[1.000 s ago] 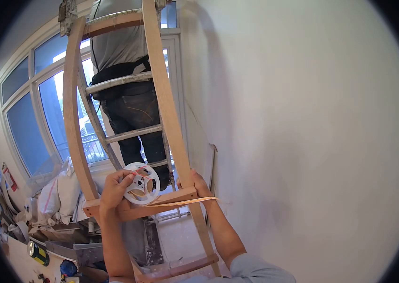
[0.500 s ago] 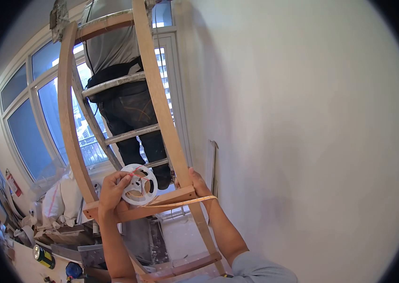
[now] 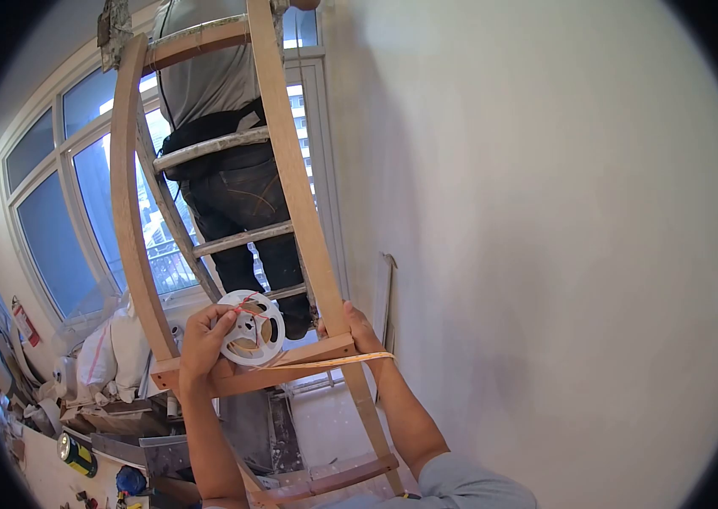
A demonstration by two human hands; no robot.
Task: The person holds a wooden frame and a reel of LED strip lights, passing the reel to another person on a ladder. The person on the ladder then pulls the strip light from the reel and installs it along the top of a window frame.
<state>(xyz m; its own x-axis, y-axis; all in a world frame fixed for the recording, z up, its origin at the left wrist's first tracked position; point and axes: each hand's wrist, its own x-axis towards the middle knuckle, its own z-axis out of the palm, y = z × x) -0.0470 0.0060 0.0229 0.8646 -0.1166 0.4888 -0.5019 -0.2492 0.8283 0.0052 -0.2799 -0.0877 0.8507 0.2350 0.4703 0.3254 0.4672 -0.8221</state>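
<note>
My left hand (image 3: 204, 338) pinches the edge of a white reel (image 3: 248, 326) with its thumb on the near face. Thin red wire lies across the reel's upper part. From the reel a narrow yellowish strip (image 3: 325, 364) runs right, over a wooden rung (image 3: 248, 379), to my right wrist. Wrapped round the right rail of a wooden ladder (image 3: 301, 182), just above that rung, is my right hand (image 3: 361, 329). Its fingertips show only partly behind the rail.
Beyond the wooden ladder a person (image 3: 236, 182) stands on a metal ladder (image 3: 210, 148). A wall (image 3: 545, 212) rises close on the right. White sacks (image 3: 113, 356), a can (image 3: 77, 456) and other clutter lie at lower left, below the windows (image 3: 53, 229).
The view has shifted slightly, so the ladders and the person sit a little further right. Both hands keep their holds, and the reel has barely moved.
</note>
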